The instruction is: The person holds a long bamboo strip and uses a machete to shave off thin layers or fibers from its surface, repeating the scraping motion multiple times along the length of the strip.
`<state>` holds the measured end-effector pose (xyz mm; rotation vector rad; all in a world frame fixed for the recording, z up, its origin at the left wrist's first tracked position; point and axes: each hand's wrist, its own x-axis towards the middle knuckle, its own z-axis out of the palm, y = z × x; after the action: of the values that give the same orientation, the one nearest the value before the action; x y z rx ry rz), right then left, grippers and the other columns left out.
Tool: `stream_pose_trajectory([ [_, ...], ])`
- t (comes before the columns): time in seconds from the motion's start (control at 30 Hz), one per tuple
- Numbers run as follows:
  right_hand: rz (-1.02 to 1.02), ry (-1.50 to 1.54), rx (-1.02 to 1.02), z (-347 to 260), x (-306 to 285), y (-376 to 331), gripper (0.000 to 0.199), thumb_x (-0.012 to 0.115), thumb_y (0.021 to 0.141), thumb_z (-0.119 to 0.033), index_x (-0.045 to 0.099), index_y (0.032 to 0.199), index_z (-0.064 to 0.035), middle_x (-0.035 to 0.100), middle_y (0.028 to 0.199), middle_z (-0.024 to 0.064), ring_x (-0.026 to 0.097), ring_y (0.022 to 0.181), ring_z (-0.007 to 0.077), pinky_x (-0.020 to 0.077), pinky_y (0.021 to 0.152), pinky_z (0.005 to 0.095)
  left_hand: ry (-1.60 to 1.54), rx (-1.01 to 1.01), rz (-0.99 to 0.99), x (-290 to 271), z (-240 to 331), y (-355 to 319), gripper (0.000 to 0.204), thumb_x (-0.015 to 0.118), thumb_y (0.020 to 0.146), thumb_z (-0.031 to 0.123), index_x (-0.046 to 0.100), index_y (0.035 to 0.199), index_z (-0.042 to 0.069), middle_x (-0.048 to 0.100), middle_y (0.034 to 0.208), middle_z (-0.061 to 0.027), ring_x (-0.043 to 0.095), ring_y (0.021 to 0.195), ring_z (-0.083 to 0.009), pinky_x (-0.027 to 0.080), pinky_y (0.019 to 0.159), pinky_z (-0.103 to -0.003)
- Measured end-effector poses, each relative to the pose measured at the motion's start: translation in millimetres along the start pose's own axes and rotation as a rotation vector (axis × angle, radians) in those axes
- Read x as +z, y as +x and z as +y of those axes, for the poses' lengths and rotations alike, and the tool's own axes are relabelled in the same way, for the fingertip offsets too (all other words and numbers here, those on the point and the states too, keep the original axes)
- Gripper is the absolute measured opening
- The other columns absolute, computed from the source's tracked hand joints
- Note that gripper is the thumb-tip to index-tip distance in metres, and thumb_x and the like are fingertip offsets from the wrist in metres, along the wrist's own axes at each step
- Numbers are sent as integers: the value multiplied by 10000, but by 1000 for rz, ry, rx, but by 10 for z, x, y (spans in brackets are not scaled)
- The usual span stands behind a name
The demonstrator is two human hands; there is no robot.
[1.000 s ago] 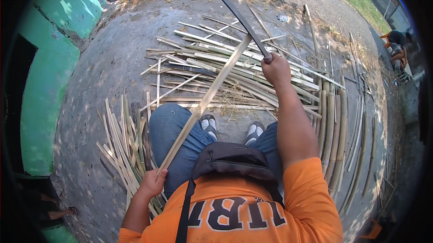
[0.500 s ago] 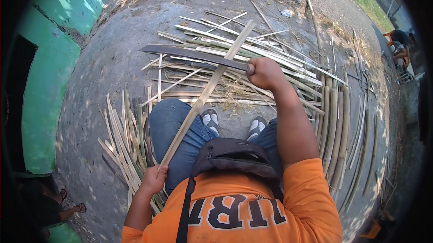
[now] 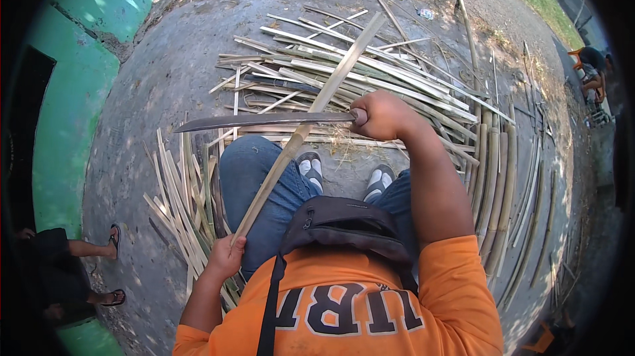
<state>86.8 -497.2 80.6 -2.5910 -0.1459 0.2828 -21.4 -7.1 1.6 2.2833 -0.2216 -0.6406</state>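
Note:
My left hand (image 3: 226, 256) is closed round the near end of a split bamboo strip (image 3: 281, 163), which slants up and away to the right across my left thigh. In my right hand (image 3: 379, 117) is the handle of a machete (image 3: 264, 120). Its long dark blade points left and lies across the strip around the strip's middle, over my knees. Whether the edge bites into the bamboo I cannot tell. Beyond the blade, a pile of pale split bamboo strips (image 3: 397, 85) lies on the ground.
More strips (image 3: 175, 191) lie in a bundle by my left leg. Whole bamboo poles (image 3: 494, 191) stretch along the right. A green wall (image 3: 63, 151) stands at the left, with a person's sandalled feet (image 3: 114, 240) near it. Another person (image 3: 591, 72) sits at the far right.
The machete has come nearer to me along the strip, and its blade has levelled out. My left hand keeps its hold. The person at the left has stepped further into view.

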Motion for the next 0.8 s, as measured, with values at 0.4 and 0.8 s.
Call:
stream_pose_trajectory([
  [0.4,212,-165,62,52,215,141,199,581,821,-218,735,865,-102,708,843,216,687,851,424,547,788,531,17,-22,25,5,69,-19,660,502,1058,574,654,844,-32,637,687,-133,656,660,-274,503,650,-390],
  [0.8,519,-103,73,411,105,54,203,570,868,-206,697,794,-68,669,754,229,650,758,467,533,726,546,50,-33,67,89,87,-57,651,489,1062,567,657,869,-32,639,687,-204,673,680,-410,508,646,-455],
])
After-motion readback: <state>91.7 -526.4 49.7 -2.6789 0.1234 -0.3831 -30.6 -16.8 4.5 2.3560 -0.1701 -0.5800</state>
